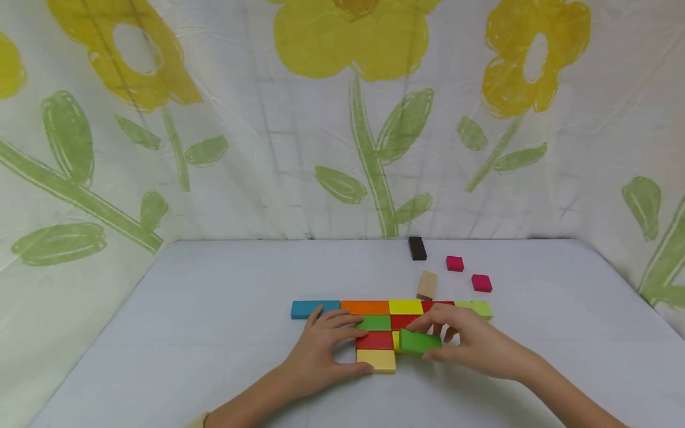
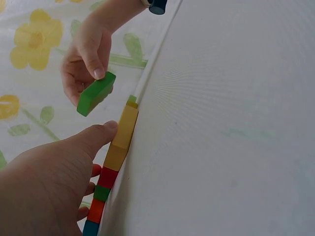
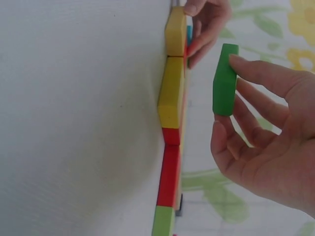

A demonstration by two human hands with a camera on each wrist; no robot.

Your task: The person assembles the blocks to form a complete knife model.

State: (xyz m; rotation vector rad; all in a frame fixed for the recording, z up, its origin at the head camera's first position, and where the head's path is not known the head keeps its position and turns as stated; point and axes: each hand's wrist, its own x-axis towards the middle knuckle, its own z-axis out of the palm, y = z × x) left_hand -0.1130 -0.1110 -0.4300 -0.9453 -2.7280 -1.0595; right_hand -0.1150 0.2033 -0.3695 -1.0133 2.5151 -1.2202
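Observation:
Between the thumb and fingers of my right hand (image 1: 473,345) is a green block (image 1: 420,343), held up over the right side of a flat block layout. A yellow block (image 1: 396,342) shows partly from beneath it. My left hand (image 1: 318,359) rests along the layout's left side, thumb at the pale yellow block (image 1: 381,360) nearest me and fingertips by the red block (image 1: 374,340) and green block (image 1: 373,323) behind it. The back row runs from a blue block (image 1: 307,310) through orange (image 1: 365,307), yellow and red to a light green block (image 1: 478,308).
Behind the row lie a plain wooden block (image 1: 427,286), a black block (image 1: 417,248) and two small crimson blocks, one nearer (image 1: 481,283) and one farther (image 1: 455,263). A white cloth with painted flowers (image 1: 241,178) hangs at the back of the white table (image 1: 214,285).

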